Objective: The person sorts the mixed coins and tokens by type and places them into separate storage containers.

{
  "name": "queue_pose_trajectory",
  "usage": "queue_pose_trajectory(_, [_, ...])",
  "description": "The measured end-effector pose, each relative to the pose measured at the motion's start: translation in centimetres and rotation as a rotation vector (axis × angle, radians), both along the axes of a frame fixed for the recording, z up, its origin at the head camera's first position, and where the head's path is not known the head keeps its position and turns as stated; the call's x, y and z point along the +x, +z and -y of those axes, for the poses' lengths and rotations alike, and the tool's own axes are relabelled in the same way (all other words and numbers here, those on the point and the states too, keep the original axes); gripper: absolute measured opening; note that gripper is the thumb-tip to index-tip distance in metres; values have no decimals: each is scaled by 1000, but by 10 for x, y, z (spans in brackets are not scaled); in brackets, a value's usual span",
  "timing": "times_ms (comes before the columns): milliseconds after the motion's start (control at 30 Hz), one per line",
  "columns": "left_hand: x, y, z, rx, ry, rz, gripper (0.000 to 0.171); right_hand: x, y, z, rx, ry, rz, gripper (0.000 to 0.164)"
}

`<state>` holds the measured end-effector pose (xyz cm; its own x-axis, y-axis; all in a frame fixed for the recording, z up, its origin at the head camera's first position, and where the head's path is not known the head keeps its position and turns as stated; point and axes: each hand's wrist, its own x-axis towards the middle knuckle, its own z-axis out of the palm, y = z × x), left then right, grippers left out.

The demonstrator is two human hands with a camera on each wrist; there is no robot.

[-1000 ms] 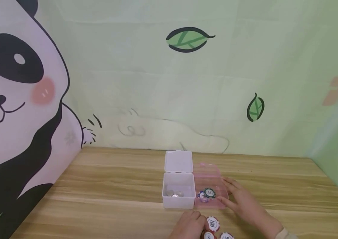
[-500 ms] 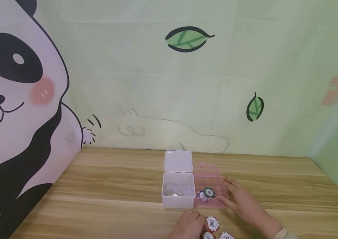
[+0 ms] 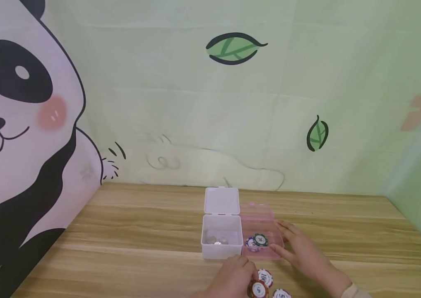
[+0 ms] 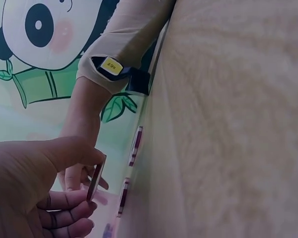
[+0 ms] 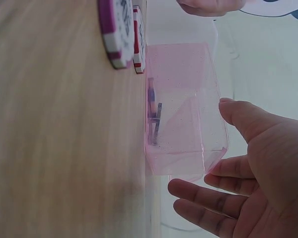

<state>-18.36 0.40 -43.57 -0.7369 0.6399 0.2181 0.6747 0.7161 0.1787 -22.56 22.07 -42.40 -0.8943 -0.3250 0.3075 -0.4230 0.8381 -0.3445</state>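
- Orange-red chip (image 3: 259, 289) was pinched between the left hand's (image 3: 234, 275) thumb and fingers, lifted off the table (image 3: 139, 265); the left wrist view showed it edge-on, other fingers loosely bent.
- White-and-red chip marked 100 (image 3: 266, 278) lay just beside those fingertips, another pale chip (image 3: 282, 294) farther right.
- Right hand (image 3: 303, 253) stood spread wide, thumb and fingers touching the pink box (image 3: 266, 227).
- Inside, left of the right thumb, lay green (image 3: 260, 240) and blue chips (image 3: 251, 244).
- White box (image 3: 219, 252) stood beyond the left fingers.
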Motion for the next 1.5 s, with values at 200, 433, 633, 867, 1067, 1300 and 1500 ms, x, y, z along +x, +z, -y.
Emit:
queue_pose_trajectory(200, [0, 7, 2, 35, -5, -4, 37, 0, 1, 0, 3, -1, -5, 63])
queue_pose_trajectory(433, [-1, 15, 4, 62, -15, -74, 33, 1, 1, 1, 8, 5, -28, 62])
queue_pose_trajectory(633, [-3, 24, 3, 65, -8, -109, 33, 2, 2, 1, -4, 7, -15, 62])
queue_pose_trajectory(867, [-12, 33, 1, 81, 24, -131, 36, 1, 1, 1, -4, 10, -13, 62])
queue_pose_trajectory(1067, [-25, 36, 0, 108, 54, -185, 36, 1, 0, 1, -5, 9, -11, 61])
queue_pose_trajectory(1300, [-41, 40, -2, 133, 74, -136, 33, 1, 1, -2, -14, 9, 26, 63])
queue_pose_trajectory(1500, [-55, 43, -7, 106, 112, -99, 35, 2, 1, -2, -7, 10, 23, 64])
